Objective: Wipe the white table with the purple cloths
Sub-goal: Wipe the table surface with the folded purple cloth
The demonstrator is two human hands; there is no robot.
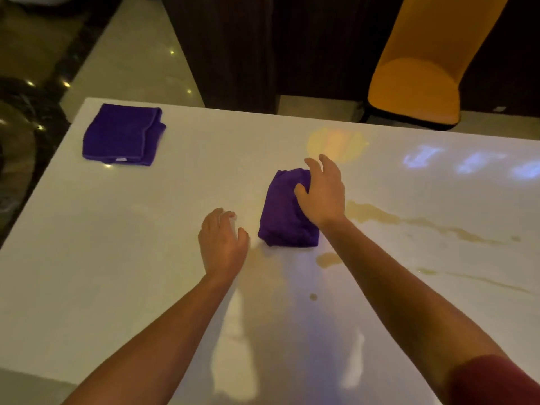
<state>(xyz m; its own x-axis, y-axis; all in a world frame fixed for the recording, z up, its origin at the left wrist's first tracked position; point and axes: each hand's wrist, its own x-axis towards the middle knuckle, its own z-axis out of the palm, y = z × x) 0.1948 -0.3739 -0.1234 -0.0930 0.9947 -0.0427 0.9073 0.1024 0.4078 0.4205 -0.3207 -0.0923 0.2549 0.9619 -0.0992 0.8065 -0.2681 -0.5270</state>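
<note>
A bunched purple cloth (282, 213) lies in the middle of the white table (117, 235). My right hand (323, 191) rests on the cloth's right side, fingers spread, thumb pressed into the fabric. My left hand (222, 239) hovers just left of that cloth, fingers apart, holding nothing. A second purple cloth (122, 134), folded flat, lies at the table's far left corner. Brownish spill streaks (377, 216) run across the table to the right of the bunched cloth.
An orange chair (420, 83) stands past the table's far edge on the right. A dark wooden wall or counter (242, 48) is behind the table. The tiled floor (131, 59) shows at the far left.
</note>
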